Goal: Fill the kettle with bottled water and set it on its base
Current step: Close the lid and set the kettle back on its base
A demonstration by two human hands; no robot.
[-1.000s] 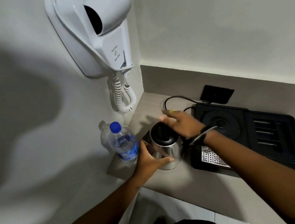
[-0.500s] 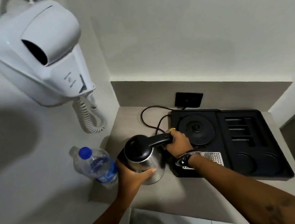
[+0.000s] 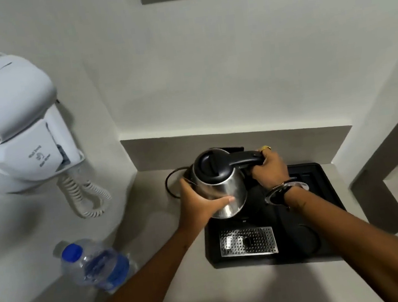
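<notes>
Nearest, forearms: both bare arms are seen reaching in from the bottom edge, over the grey countertop [image 3: 251, 294].
Water bottle: a clear plastic bottle [image 3: 99, 266] with a blue cap and blue label is seen at the counter's left edge against the wall, well apart from both hands; it appears tilted, though the picture is blurred there.
Drip grille: a perforated metal grille [image 3: 248, 241] is set into the near part of the black tray [image 3: 329, 209].
Left hand: the left hand [image 3: 198, 206] is wrapped around the steel body of the kettle [image 3: 220, 183], the thumb laid across its front and the fingers hidden behind its left side.
Right hand: the right hand [image 3: 269, 170] is clenched around the end of the kettle's black handle; a watch is worn on that wrist and a gold ring on one finger.
Kettle position: the kettle is held between both hands over the tray's rear left part, with its black lid closed and its body tilted. Whether its underside is touching the tray cannot be told, and the base is hidden beneath it.
Cord: a black cord [image 3: 169, 183] is looped on the counter just left of the kettle.
Wall, left: a white hair dryer [image 3: 10, 128] is mounted there, its coiled cable hanging below.
</notes>
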